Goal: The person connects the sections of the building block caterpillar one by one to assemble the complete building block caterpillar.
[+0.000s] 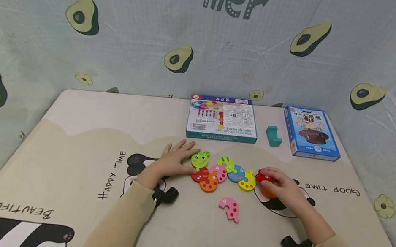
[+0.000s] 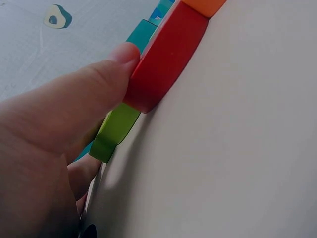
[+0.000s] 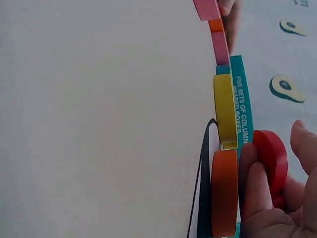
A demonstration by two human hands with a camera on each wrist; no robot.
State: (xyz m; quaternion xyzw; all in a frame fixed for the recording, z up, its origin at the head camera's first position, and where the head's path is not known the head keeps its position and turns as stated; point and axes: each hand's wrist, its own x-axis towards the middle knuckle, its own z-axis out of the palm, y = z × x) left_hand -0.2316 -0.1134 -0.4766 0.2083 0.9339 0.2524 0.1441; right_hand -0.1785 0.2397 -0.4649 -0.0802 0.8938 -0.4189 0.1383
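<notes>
A caterpillar puzzle of flat, numbered pieces lies on the table, with a green smiling head (image 1: 200, 159) at its left end. My left hand (image 1: 173, 160) spreads its fingers beside the head; its thumb touches the edge of the red piece numbered 2 (image 2: 166, 57). Orange, pink, green and blue pieces curve on to a yellow piece (image 1: 248, 183). By that right end, my right hand (image 1: 285, 192) holds a red round piece (image 3: 271, 157) in its fingers, tilted up. An orange piece (image 3: 224, 193) lies under that hand, close to the yellow one. Fingers partly cover the red piece.
A loose pink piece (image 1: 230, 209) lies nearer me, below the chain. Behind the puzzle are a flat white-and-teal box (image 1: 223, 121), a teal block (image 1: 273, 136) and a blue box (image 1: 312, 133). A patterned curtain (image 1: 127, 57) hangs behind the table.
</notes>
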